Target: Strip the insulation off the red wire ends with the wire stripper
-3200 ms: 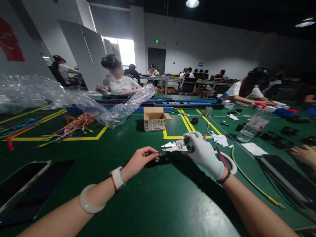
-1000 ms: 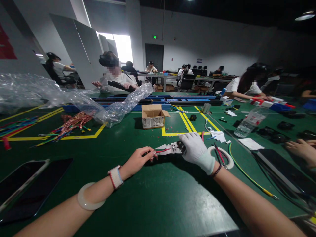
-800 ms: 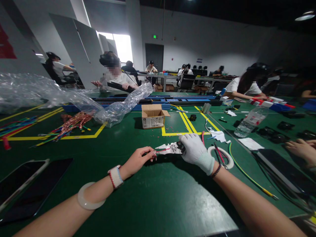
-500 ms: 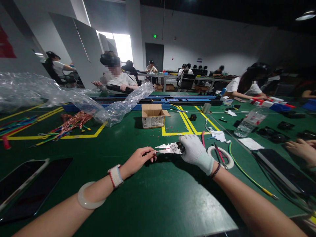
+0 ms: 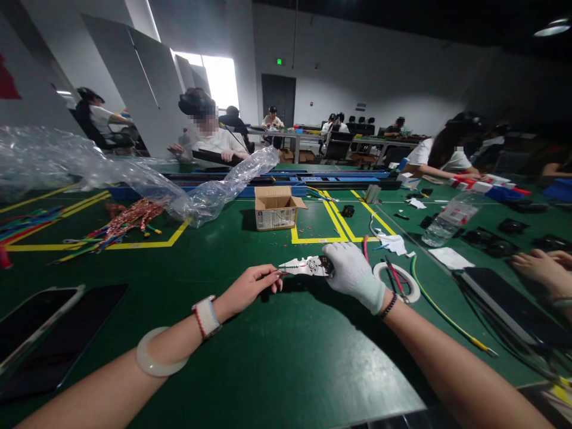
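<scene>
My right hand [image 5: 353,274], in a pale grey glove, is closed round the dark handles of a silver wire stripper [image 5: 308,266]. The tool's toothed jaws point left over the green table [image 5: 286,357]. My left hand [image 5: 258,287], without a glove, pinches a thin red wire [image 5: 285,273] by the jaw tips; its fingertips almost touch the tool. Most of the wire is hidden by the fingers and jaws. Behind the hands stands an open cardboard box [image 5: 276,218], with small red scraps beside it on the table.
Two phones [image 5: 67,339] lie at left, near bundled wires [image 5: 134,223] and plastic wrap [image 5: 210,199]. At right are a tape roll [image 5: 413,292], a green-yellow cable [image 5: 447,320], a bottle [image 5: 449,220], black fans [image 5: 491,243] and another person's hands [image 5: 543,271]. Several people sit beyond.
The tool's jaws look slightly more closed, and the red wire now shows below the tips instead of between the jaws. The view has shifted slightly; both hands stay nearly in place.
</scene>
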`<state>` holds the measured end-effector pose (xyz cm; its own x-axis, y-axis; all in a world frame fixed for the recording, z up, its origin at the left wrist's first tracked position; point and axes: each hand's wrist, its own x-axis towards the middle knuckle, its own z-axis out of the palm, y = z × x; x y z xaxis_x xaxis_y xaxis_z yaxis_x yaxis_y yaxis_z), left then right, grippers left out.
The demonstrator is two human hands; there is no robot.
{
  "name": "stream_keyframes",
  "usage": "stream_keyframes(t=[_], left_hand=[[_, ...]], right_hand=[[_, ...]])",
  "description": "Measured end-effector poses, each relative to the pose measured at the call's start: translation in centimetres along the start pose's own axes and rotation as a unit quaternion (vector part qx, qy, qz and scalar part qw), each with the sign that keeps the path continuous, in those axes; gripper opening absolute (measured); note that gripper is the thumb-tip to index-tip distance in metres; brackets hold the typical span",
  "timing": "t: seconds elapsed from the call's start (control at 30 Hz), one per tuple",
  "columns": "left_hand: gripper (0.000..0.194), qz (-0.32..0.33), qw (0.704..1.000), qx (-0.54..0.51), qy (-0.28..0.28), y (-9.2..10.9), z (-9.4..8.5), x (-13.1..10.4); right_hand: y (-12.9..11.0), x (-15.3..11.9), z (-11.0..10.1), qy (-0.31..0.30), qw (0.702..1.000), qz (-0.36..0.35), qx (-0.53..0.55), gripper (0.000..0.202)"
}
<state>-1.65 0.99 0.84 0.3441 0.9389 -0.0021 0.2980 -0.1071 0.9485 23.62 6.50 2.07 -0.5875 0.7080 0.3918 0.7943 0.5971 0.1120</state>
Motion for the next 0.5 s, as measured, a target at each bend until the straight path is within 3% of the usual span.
stream_keyframes(t=[0.23,0.37,0.5], left_hand=[[0.03,-0.024,0.999,-0.029,-0.04,0.14,0.21,-0.2],[0.03,-0.054,0.991,-0.1,-0.077,0.35,0.61,-0.27],[0.027,-0.099,0.97,-0.182,-0.126,0.58,0.96,-0.23]], right_hand=[[0.44,0.15,-0.03,0.03,0.999,-0.021,-0.019,0.024],[0.56,-0.14,-0.29,0.072,0.995,-0.025,-0.069,0.032],[0.49,-0.09,-0.58,0.035,0.995,-0.02,-0.09,0.042]])
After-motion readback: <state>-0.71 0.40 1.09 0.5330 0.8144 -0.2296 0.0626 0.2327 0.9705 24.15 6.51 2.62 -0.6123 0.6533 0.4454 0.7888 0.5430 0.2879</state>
